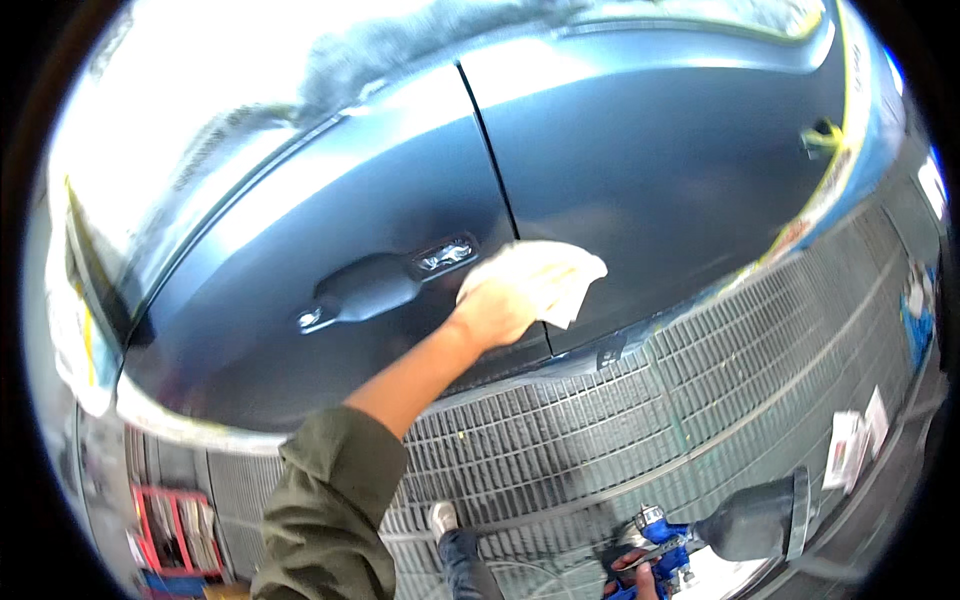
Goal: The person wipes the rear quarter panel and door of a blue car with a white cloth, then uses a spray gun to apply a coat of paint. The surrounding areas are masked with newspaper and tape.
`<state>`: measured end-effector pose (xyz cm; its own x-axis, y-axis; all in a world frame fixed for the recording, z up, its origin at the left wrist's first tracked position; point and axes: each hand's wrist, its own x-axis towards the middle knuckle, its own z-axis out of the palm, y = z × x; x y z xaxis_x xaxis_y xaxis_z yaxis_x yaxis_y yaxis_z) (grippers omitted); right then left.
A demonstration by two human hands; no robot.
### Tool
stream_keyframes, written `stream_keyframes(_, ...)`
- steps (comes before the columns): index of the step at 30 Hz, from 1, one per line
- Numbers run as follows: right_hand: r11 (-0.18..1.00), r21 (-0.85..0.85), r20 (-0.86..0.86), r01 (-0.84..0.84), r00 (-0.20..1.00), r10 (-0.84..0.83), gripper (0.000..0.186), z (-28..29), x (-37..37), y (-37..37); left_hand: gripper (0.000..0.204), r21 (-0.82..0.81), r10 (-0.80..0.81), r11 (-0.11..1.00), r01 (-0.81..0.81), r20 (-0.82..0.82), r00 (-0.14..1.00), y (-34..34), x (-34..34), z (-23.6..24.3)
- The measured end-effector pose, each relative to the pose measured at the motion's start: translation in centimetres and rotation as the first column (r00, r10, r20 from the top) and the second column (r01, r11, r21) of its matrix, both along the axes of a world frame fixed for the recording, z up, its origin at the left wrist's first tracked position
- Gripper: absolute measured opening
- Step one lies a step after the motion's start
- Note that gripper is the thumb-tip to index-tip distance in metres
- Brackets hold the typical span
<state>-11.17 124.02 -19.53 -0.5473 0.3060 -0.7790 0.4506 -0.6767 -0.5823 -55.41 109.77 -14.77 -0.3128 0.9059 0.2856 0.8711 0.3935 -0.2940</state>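
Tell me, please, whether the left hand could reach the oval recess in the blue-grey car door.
Probably yes: the left hand, holding a cream cloth, is near the oval recess, with no obstacle showing between.

The left hand [497, 308] holds a cloth [560, 275] across the lower part of the seam [488, 150] between the left panel [250, 365] and the right panel [660, 165], with the handle [370, 285] just left of it on the left panel. Before the panels runs the grating [550, 440], with a crate [178, 532] at far left and papers [847, 450] at far right. Between these, nearer the papers, the right hand [646, 582] has a spray gun [672, 552] in its fingers, the cup [745, 522] to the right.
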Motion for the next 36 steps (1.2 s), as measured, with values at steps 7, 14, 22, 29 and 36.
stream_keyframes(7,0.930,0.280,-0.180,0.239,0.965,-0.193,0.023,-9.6,-2.8,-16.1,0.056,0.019,-0.008,1.000,0.007,0.030,1.000,-13.0,3.7,-10.7)
stream_keyframes(14,0.921,0.159,-0.245,0.355,0.918,-0.311,0.026,-22.1,-5.9,-25.7,0.055,0.088,0.110,0.991,-0.104,-0.078,0.991,-23.4,6.2,-15.1)
stream_keyframes(22,0.960,0.123,-0.384,0.253,0.904,-0.189,0.028,-33.7,-9.3,-26.2,0.068,0.248,0.214,0.961,-0.120,-0.397,0.893,-23.9,5.8,-19.9)
stream_keyframes(29,0.980,0.136,-0.354,0.145,0.931,-0.088,0.029,-39.6,-7.5,-23.7,0.068,0.284,0.218,0.956,-0.072,-0.526,0.822,-15.1,4.7,-14.3)
stream_keyframes(36,0.976,-0.027,-0.470,0.215,0.859,-0.202,0.023,-43.9,-5.1,-20.3,0.072,0.126,0.096,0.992,-0.009,-0.704,0.703,-5.0,2.7,-8.7)
